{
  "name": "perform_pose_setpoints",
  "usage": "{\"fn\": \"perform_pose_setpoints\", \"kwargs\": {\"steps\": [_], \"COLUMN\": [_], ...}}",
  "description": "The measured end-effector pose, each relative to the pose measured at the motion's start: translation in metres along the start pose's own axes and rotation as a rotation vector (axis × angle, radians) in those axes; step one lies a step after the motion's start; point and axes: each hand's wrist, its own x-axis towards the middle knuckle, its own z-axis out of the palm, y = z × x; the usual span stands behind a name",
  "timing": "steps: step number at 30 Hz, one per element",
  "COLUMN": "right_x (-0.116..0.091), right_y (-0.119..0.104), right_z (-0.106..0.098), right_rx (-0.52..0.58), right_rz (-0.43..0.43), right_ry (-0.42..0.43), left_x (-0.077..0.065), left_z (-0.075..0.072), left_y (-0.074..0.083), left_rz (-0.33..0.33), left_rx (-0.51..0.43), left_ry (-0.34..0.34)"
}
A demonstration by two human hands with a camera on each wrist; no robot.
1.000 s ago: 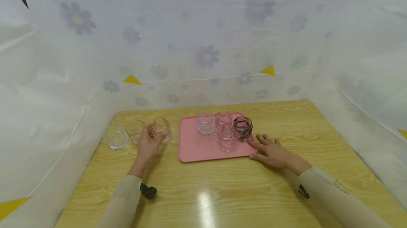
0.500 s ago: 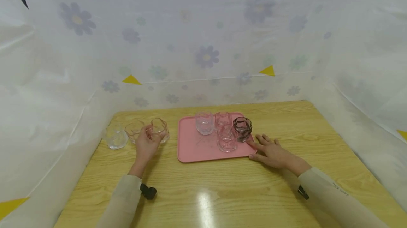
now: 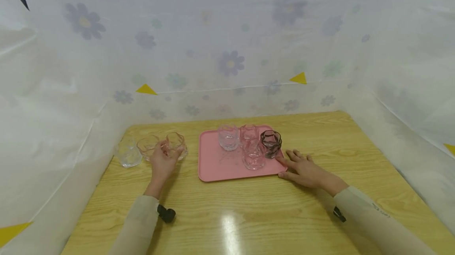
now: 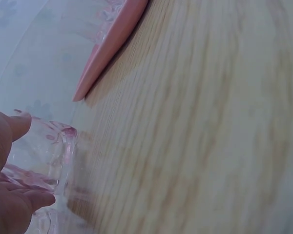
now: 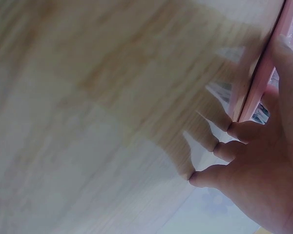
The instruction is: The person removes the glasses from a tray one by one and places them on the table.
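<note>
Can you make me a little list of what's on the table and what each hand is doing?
Left hand: holds a clear glass off the tray
Right hand: rests flat against the pink tray edge
On the tray: three clear glasses, one dark glass
Beside the tray: two more clear glasses
Table: light wood

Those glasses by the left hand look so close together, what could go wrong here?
The left hand grips a pinkish glass right beside another glass; lifting it carelessly could knock them together. On the pink tray, four glasses crowd one corner near the right hand, so a nudge might make them clink or tip.
</note>
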Motion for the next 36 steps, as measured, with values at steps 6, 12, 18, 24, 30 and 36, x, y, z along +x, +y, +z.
{"fn": "perform_pose_setpoints", "kwargs": {"steps": [6, 12, 18, 24, 30, 36], "right_x": [0.0, 0.0, 0.0, 0.0, 0.0, -0.002], "right_y": [0.0, 0.001, 0.002, 0.002, 0.001, -0.001], "right_z": [0.0, 0.001, 0.001, 0.0, -0.001, -0.002], "right_rx": [-0.002, -0.002, -0.008, -0.004, 0.0, 0.001], "right_rz": [-0.001, 0.005, 0.001, 0.001, -0.001, 0.0], "right_ry": [0.002, 0.002, 0.002, 0.001, -0.005, -0.01], "left_x": [0.001, -0.001, -0.006, -0.006, -0.003, -0.001], "left_z": [-0.002, -0.003, -0.007, -0.012, -0.014, -0.01], "left_y": [0.001, 0.006, 0.013, 0.017, 0.02, 0.03], "left_rz": [0.014, 0.039, 0.077, 0.241, 0.353, 0.338], "left_rx": [0.018, 0.122, 0.169, 0.079, 0.083, 0.054], "left_ry": [-0.018, -0.007, 0.041, 0.14, 0.208, 0.155]}}
